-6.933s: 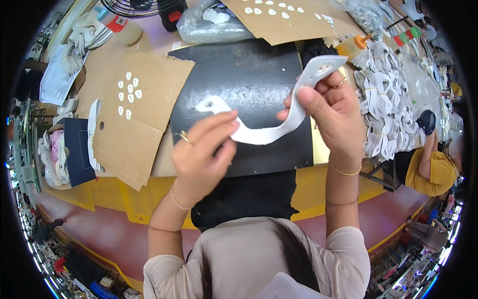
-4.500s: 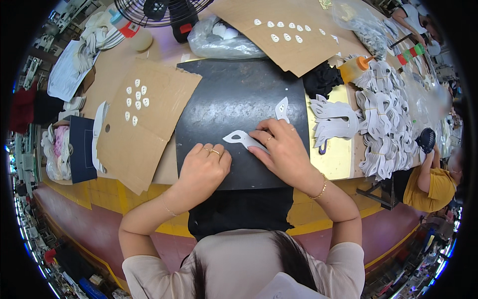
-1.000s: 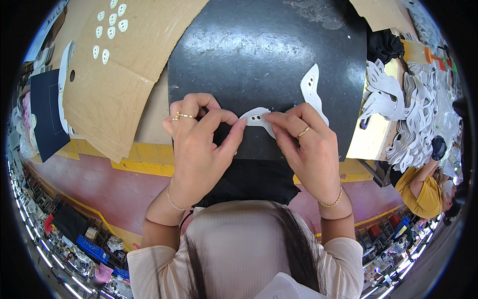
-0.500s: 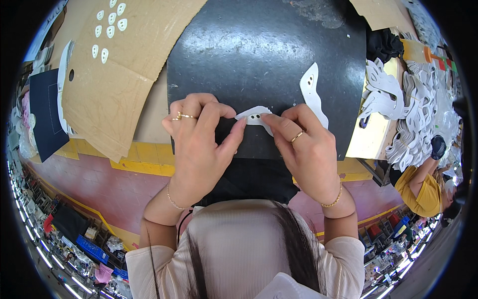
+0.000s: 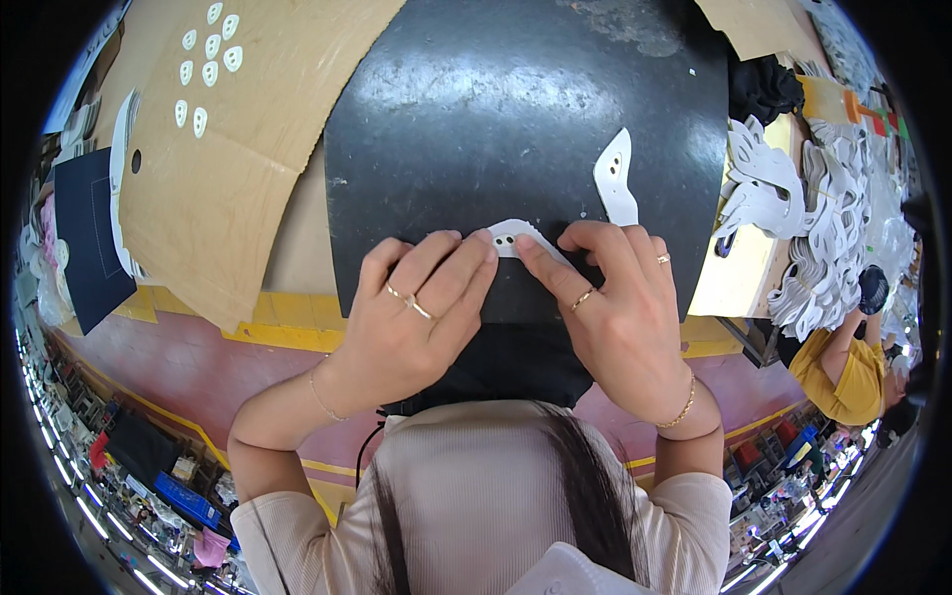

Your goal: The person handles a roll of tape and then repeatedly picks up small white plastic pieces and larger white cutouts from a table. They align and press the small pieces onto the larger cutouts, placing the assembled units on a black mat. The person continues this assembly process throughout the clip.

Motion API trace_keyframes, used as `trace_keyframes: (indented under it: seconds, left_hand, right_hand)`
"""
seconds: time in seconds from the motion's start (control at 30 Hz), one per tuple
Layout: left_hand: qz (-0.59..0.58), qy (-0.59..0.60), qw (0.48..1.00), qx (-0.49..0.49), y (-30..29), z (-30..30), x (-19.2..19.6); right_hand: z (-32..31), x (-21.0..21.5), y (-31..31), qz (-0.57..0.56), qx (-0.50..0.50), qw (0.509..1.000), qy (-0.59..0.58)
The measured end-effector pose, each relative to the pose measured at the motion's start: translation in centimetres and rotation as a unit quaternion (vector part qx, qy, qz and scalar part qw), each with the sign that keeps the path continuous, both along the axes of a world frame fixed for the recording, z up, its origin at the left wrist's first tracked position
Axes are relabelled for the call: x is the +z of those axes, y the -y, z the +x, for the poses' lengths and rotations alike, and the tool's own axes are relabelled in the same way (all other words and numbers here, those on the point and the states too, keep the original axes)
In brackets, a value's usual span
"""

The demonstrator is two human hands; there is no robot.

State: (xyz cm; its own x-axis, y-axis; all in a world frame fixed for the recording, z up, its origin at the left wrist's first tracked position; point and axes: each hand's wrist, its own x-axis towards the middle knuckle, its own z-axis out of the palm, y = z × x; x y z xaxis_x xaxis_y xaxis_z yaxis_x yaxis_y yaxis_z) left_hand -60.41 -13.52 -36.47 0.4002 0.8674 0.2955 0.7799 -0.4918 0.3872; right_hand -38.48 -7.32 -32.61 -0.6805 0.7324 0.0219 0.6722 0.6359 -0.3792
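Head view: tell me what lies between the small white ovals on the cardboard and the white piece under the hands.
Head view: between the white ovals and the white piece lie bare brown cardboard, then bare black mat; nothing else.

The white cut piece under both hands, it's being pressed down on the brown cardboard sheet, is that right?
Not quite. The head view shows both the left hand and the right hand pressing the white cut piece down on the black mat. The brown cardboard sheet lies to the left, untouched.
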Motion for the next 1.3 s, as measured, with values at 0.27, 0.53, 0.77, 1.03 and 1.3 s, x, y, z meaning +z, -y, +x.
trace_keyframes:
  seconds: [0.27, 0.53, 0.77, 1.03, 1.3]
  left_hand:
    - [0.011, -0.045, 0.999, 0.010, 0.8, 0.4, -0.1]
    - [0.050, -0.167, 0.985, 0.019, 0.8, 1.8, 1.1]
    - [0.071, -0.157, 0.985, 0.022, 0.6, 1.7, 0.7]
    - [0.029, -0.105, 0.993, 0.035, 1.2, 1.4, 0.4]
    - [0.040, -0.131, 0.989, 0.060, 1.4, 2.2, 0.6]
  right_hand:
    - [0.3, 0.4, -0.1, -0.004, 0.027, 0.999, 0.019]
    - [-0.1, 0.4, 0.2, 0.057, 0.071, 0.995, 0.033]
    - [-1.1, -0.2, 1.2, 0.189, 0.144, 0.966, 0.100]
    - [0.8, 0.3, -1.6, -0.119, 0.028, 0.988, -0.098]
    - [-0.2, -0.1, -0.8, 0.019, 0.085, 0.996, -0.010]
